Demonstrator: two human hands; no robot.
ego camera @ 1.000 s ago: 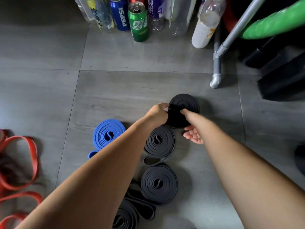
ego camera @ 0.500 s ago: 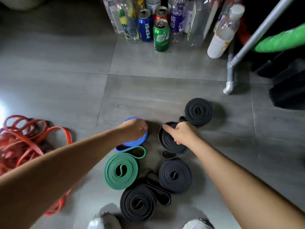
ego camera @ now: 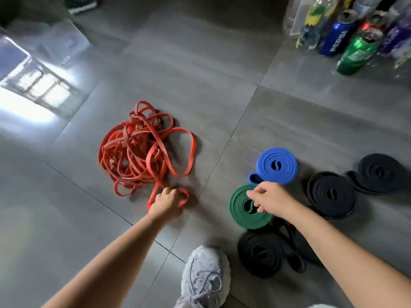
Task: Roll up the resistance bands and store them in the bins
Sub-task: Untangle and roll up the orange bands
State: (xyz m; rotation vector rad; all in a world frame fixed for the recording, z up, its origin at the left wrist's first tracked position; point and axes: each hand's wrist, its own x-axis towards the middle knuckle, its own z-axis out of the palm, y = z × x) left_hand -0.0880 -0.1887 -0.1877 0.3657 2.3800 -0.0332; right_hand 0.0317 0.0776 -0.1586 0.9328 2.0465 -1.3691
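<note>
Left hand (ego camera: pixel 167 204) grips a red band (ego camera: pixel 186 196), fingertips hidden; cans (ego camera: pixel 358 54) blurred

grey tiled floor (ego camera: pixel 200 85), window glare (ego camera: pixel 33 90)

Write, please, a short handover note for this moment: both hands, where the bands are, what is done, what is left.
Left hand: grips a red loop at the near edge of the red tangle.
Right hand: fingers relaxed, hovers over the green roll; contact unclear.
Done: rolled, on the floor at right: green roll, blue roll, far black roll, middle black roll, near black roll.
Left: separate the red tangle, roll each band, then store all rolls; none stored in view.
</note>
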